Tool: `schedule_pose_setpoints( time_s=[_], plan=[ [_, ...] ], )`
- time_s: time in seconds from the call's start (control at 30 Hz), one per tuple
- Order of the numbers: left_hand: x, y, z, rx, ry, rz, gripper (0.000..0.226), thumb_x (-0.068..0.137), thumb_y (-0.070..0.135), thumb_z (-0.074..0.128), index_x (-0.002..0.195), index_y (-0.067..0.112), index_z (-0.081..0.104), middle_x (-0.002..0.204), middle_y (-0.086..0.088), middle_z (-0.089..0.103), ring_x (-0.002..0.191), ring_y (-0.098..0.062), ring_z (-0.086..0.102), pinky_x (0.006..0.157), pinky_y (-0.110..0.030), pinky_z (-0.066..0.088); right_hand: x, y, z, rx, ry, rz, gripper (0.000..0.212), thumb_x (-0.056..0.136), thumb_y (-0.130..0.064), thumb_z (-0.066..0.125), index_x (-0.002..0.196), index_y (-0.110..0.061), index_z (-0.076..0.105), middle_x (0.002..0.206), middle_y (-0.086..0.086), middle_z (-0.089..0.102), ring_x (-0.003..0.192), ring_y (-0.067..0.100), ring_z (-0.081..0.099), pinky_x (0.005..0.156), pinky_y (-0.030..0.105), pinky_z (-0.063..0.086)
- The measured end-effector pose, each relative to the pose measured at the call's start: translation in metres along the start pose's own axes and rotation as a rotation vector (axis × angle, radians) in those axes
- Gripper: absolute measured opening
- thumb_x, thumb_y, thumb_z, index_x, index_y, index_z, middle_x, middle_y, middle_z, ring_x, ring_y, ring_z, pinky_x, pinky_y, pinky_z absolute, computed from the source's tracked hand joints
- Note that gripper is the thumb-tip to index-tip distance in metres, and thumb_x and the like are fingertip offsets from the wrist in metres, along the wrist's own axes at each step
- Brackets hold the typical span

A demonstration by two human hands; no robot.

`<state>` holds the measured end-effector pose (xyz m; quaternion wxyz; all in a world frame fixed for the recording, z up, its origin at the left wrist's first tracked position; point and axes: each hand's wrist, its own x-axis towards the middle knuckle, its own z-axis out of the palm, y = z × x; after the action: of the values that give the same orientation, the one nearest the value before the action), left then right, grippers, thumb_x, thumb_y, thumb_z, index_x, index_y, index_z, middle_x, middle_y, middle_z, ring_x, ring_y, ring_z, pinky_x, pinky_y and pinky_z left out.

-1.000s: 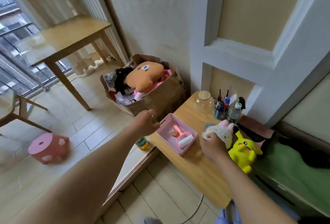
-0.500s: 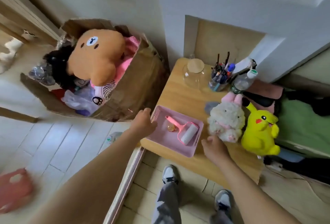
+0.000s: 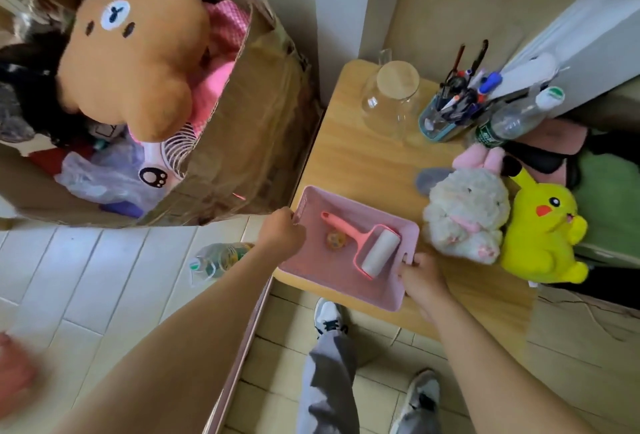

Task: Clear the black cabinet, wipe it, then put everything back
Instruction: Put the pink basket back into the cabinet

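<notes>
Item: pink tray (image 3: pixel 332 276), shallow, rectangular, plastic, with slotted grip holes in its short ends. Contents: one lint roller (image 3: pixel 363 241) with a coral-pink handle and a white roll, lying diagonally; one small translucent ball (image 3: pixel 336 239) just beside the handle. Location: near left corner of the bench (image 3: pixel 363 163), its near edge past the bench's edge; whether it rests there or is raised cannot be told.

Surroundings, left to right: pale tiled floor (image 3: pixel 104 278); open cardboard box (image 3: pixel 249 143) against the wall, holding an orange plush bear (image 3: pixel 135 59) and other soft goods; plastic bottle (image 3: pixel 216 259) lying on the floor near the bench corner. Bench top is light wood. At its back: glass jar (image 3: pixel 391 94) with a wooden lid, pen holder (image 3: pixel 446 115) full of pens, water bottle (image 3: pixel 512 118). At its right side: white plush rabbit (image 3: pixel 467 215) with pink ears, touching a yellow plush (image 3: pixel 543 229). Green cloth (image 3: pixel 609 198) beyond. Below: grey trousers and two sneakers on beige tiles.

Hands: left hand (image 3: pixel 282 234), arm extended, fingers (image 3: pixel 289 215) clenched over the tray's left end. Right hand (image 3: pixel 422 276), fingers (image 3: pixel 410 260) curled, grasping the tray's right end at the grip hole.
</notes>
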<state>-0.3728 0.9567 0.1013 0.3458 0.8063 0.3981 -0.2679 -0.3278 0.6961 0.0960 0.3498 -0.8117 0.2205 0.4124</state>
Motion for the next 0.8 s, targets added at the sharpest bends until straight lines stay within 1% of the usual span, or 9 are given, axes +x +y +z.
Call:
schedule_pose_setpoints(
  time_s=[0.07,0.13,0.27,0.37,0.47,0.53,0.63,0.73,0.8],
  plan=[
    [-0.012,0.007,-0.009,0.009,0.041,0.013,0.015,0.09,0.011,0.048,0.075,0.012,0.049,0.075,-0.004,0.053,0.069,-0.022,0.05,0.058,-0.032,0.04,-0.014,-0.004,-0.006,0.006,0.008,-0.002,0.021,0.083,-0.001,0.052,0.069,-0.014,0.046,0.067,0.004,0.042,0.064,0.019,0.036,0.061,0.031,0.028],
    [-0.026,0.016,-0.02,-0.021,0.074,0.029,0.02,0.089,0.011,0.045,0.07,0.013,0.042,0.07,-0.003,0.047,0.065,-0.022,0.043,0.055,-0.032,0.032,-0.029,-0.009,-0.015,0.017,0.015,-0.004,0.016,0.083,-0.001,0.055,0.073,-0.012,0.051,0.07,0.006,0.046,0.067,0.019,0.04,0.062,0.031,0.03],
    [-0.063,0.047,-0.045,-0.082,0.111,0.064,0.019,0.087,0.01,0.043,0.068,0.012,0.041,0.07,-0.005,0.047,0.066,-0.024,0.044,0.055,-0.032,0.033,-0.063,-0.024,-0.049,0.079,0.031,-0.065,0.011,0.081,0.0,0.055,0.077,-0.01,0.054,0.076,0.007,0.052,0.073,0.02,0.046,0.065,0.032,0.034],
    [-0.102,0.083,-0.055,-0.13,0.133,0.12,0.018,0.087,0.009,0.04,0.069,0.012,0.043,0.074,-0.006,0.05,0.067,-0.024,0.045,0.056,-0.032,0.033,-0.093,-0.029,-0.089,0.099,0.077,-0.13,0.014,0.084,-0.002,0.057,0.075,-0.011,0.052,0.072,0.004,0.05,0.065,0.019,0.045,0.058,0.027,0.033],
    [-0.145,0.12,-0.051,-0.14,0.155,0.197,0.02,0.088,0.009,0.039,0.068,0.012,0.043,0.074,-0.005,0.05,0.067,-0.024,0.043,0.055,-0.031,0.031,-0.118,-0.019,-0.135,0.12,0.145,-0.183,0.011,0.088,-0.005,0.057,0.077,-0.008,0.056,0.072,0.006,0.053,0.062,0.019,0.045,0.054,0.028,0.033],
    [-0.174,0.145,-0.041,-0.145,0.153,0.266,0.023,0.089,0.008,0.039,0.067,0.012,0.041,0.071,-0.004,0.047,0.064,-0.021,0.041,0.053,-0.031,0.029,-0.135,-0.003,-0.167,0.145,0.184,-0.212,0.011,0.091,-0.007,0.056,0.08,-0.007,0.057,0.074,0.007,0.055,0.064,0.02,0.047,0.054,0.028,0.033],
    [-0.219,0.181,-0.015,-0.12,0.136,0.36,0.024,0.088,0.007,0.041,0.065,0.011,0.041,0.068,-0.005,0.046,0.063,-0.021,0.04,0.052,-0.031,0.028,-0.161,0.031,-0.218,0.186,0.258,-0.215,0.01,0.091,-0.012,0.055,0.084,-0.006,0.06,0.082,0.011,0.062,0.073,0.025,0.054,0.057,0.029,0.037],
    [-0.261,0.219,0.018,-0.088,0.08,0.429,0.021,0.087,0.009,0.044,0.069,0.008,0.053,0.071,-0.009,0.056,0.067,-0.025,0.049,0.055,-0.032,0.035,-0.19,0.072,-0.271,0.271,0.314,-0.204,0.008,0.089,-0.01,0.052,0.087,-0.007,0.059,0.086,0.012,0.064,0.079,0.027,0.06,0.063,0.031,0.041],
    [-0.292,0.245,0.042,-0.06,0.06,0.494,0.021,0.087,0.01,0.044,0.074,0.006,0.06,0.077,-0.012,0.062,0.072,-0.029,0.055,0.06,-0.034,0.041,-0.208,0.104,-0.306,0.342,0.36,-0.192,0.007,0.086,-0.008,0.052,0.088,-0.008,0.059,0.087,0.012,0.064,0.078,0.027,0.061,0.066,0.032,0.046]
  ],
)
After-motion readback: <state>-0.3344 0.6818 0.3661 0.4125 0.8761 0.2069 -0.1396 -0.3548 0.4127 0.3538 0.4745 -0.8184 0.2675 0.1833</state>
